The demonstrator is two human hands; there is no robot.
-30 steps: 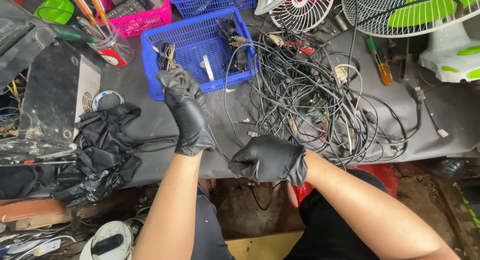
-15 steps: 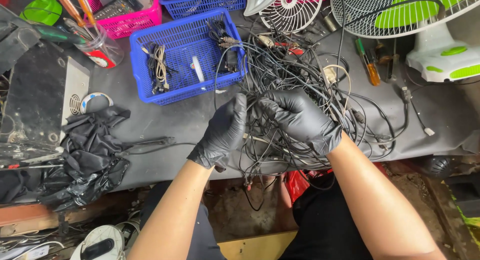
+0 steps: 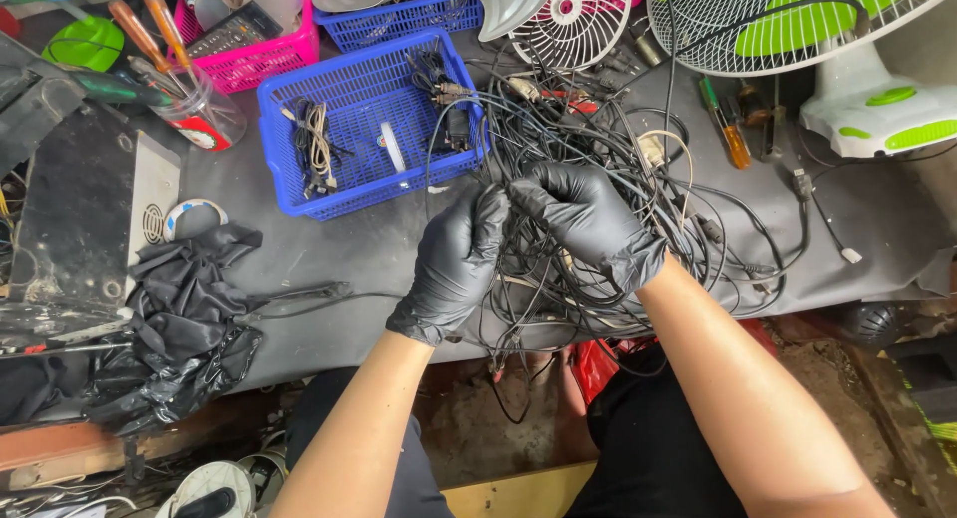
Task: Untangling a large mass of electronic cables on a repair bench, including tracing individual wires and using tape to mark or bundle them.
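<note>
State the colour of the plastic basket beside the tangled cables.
Blue: the slatted plastic basket, left of the tangle of black cables, seen in the head view.

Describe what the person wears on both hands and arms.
The left hand and the right hand each wear a black, slightly glossy disposable glove that fits snugly and covers all the fingers. Each glove ends at the wrist in a loosely wrinkled cuff. Beyond the cuffs both forearms are bare: no sleeves, watch or bands show. No markings or print are visible on either glove.
</note>
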